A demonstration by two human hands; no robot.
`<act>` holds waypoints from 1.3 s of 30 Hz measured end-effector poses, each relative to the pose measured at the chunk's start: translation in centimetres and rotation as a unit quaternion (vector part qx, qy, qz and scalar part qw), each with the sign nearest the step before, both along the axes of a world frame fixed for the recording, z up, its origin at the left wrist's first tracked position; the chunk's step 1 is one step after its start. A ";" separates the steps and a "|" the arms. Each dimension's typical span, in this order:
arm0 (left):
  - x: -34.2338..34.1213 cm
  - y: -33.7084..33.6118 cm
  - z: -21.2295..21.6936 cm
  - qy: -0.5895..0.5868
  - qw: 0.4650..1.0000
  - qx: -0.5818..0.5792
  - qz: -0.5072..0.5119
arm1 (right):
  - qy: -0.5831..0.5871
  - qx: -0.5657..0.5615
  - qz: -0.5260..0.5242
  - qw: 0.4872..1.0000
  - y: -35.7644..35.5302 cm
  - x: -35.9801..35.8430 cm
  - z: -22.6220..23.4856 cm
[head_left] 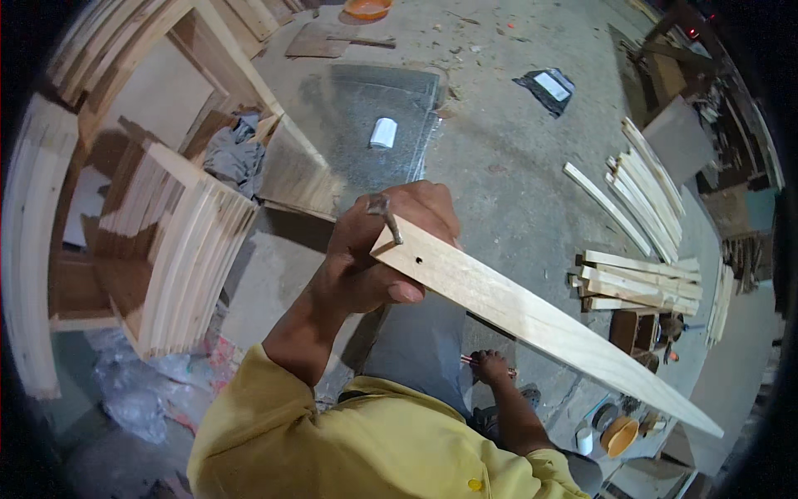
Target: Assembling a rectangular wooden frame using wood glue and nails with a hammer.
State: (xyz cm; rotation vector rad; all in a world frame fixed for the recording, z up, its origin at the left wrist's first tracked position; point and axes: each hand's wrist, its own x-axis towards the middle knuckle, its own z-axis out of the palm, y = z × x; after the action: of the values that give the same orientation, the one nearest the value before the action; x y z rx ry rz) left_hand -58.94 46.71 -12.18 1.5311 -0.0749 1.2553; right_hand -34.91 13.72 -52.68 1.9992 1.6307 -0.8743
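Observation:
My left hand (399, 224) is closed round the near end of a long pale wooden slat (515, 303). The slat slants down to the right and narrows to a tip. A small dark hole shows in its face near the held end. Beside that hole, a T-shaped piece of dull metal (384, 214) stands up from the slat's end. Lower down, next to my grey trouser leg, my right hand (490, 366) is closed on a thin red-handled tool, mostly hidden by the fingers; its exact kind cannot be made out.
Wooden frames (195, 241) stand at the left, with a grey cloth (237, 154) on one. Pale strips (644, 200) and stacked slats (636, 283) lie at the right. An orange bowl (619, 437) and a white container (584, 441) stand lower right. A white piece (383, 133) rests on a dark sheet (341, 91).

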 end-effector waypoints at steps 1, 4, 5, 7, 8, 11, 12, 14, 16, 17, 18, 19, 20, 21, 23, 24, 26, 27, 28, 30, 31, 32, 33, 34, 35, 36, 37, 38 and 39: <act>0.0 0.2 -0.2 -0.024 0.999 0.006 -0.028 | 0.005 -0.002 0.010 1.000 -0.4 -0.4 -0.6; 0.2 0.5 -0.7 -0.054 0.997 0.008 -0.056 | -0.030 0.100 0.046 0.993 -0.8 -0.6 -0.7; 0.2 0.6 -0.8 -0.064 0.996 0.007 -0.061 | 0.068 0.076 -0.012 0.995 -0.7 -0.3 -0.1; 0.0 0.7 -0.8 -0.050 0.997 0.011 -0.064 | 0.162 0.045 -0.072 0.983 -0.2 0.4 2.0; -0.1 0.7 -0.7 -0.040 0.997 0.020 -0.066 | 0.096 0.003 -0.059 0.994 0.0 0.9 3.5; -0.1 0.5 -0.3 -0.042 0.997 -0.004 -0.069 | 0.022 0.025 -0.043 0.999 0.8 2.2 10.6; -0.1 0.3 -0.2 -0.044 0.996 -0.012 -0.071 | 0.007 0.075 -0.044 0.996 1.0 2.5 13.7; -0.2 0.1 0.0 -0.030 0.997 -0.014 -0.064 | 0.006 0.082 -0.062 0.995 1.3 2.9 20.4; -0.3 0.3 0.0 -0.013 0.999 0.015 -0.045 | 0.030 0.067 -0.188 0.979 1.5 2.4 27.2; -0.6 0.4 -0.1 0.011 0.998 0.012 -0.054 | 0.058 0.063 -0.215 0.973 1.6 1.9 30.4; -0.8 0.5 -0.1 0.037 0.997 0.009 -0.062 | 0.079 0.052 -0.243 0.965 1.7 1.3 33.3; -0.9 0.6 -0.2 0.034 0.998 0.047 -0.025 | 0.104 0.071 -0.218 0.968 1.7 0.4 35.9; -0.8 0.9 -0.2 0.026 0.997 0.056 -0.053 | 0.129 0.093 -0.199 0.967 1.6 -0.5 38.3; -0.9 0.9 -0.2 0.028 0.997 0.060 -0.043 | 0.203 0.097 -0.271 0.936 1.5 -1.5 40.4; -0.9 0.9 -0.2 0.026 0.997 0.060 -0.039 | 0.275 0.100 -0.342 0.893 1.3 -3.4 44.3; -0.9 0.9 -0.2 0.019 0.998 0.053 -0.035 | 0.264 0.139 -0.349 0.888 1.2 -4.2 46.2; -0.9 1.0 0.0 0.006 0.996 0.091 -0.026 | 0.249 0.183 -0.354 0.882 1.4 -5.6 49.6; -1.1 0.9 0.0 0.018 0.997 0.073 -0.032 | 0.308 0.179 -0.373 0.856 1.7 -6.2 51.2; -1.2 0.8 0.1 0.014 0.996 0.079 -0.037 | 0.385 0.206 -0.384 0.814 2.2 -6.7 52.4; -1.2 0.6 0.3 0.018 0.998 0.056 -0.034 | 0.376 0.343 -0.316 0.801 3.3 -8.1 54.5; -1.2 0.4 0.4 0.011 0.999 0.034 -0.041 | 0.368 0.422 -0.271 0.783 4.1 -8.8 55.4; -1.2 0.3 0.4 0.001 0.998 0.048 -0.048 | 0.351 0.439 -0.260 0.785 4.9 -9.6 56.4; -1.2 0.3 0.5 0.012 0.998 0.053 -0.016 | 0.272 0.450 -0.273 0.806 5.9 -10.3 57.3; -1.2 0.3 0.6 0.023 0.998 0.057 0.018 | 0.227 0.510 -0.245 0.793 6.9 -11.0 58.2; -1.1 0.4 0.6 0.013 0.997 0.069 0.013 | 0.218 0.504 -0.260 0.794 8.1 -11.6 58.9; -1.1 0.5 0.7 0.031 0.998 0.055 -0.012 | 0.212 0.531 -0.253 0.781 9.2 -12.2 59.5; -1.1 0.7 0.7 0.049 0.997 0.041 -0.035 | 0.205 0.556 -0.245 0.767 10.3 -12.6 60.0; -1.2 0.8 0.7 0.044 0.997 0.050 -0.035 | 0.179 0.606 -0.200 0.749 11.2 -13.0 60.5; -1.2 0.8 0.7 0.052 0.997 0.047 -0.038 | 0.143 0.627 -0.164 0.748 12.0 -13.3 61.0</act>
State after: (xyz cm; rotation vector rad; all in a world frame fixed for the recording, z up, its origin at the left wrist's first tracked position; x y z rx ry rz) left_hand -60.19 47.49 -11.53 1.6564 -0.1242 1.1239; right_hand -48.18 25.76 8.28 3.2072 2.4424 -0.0176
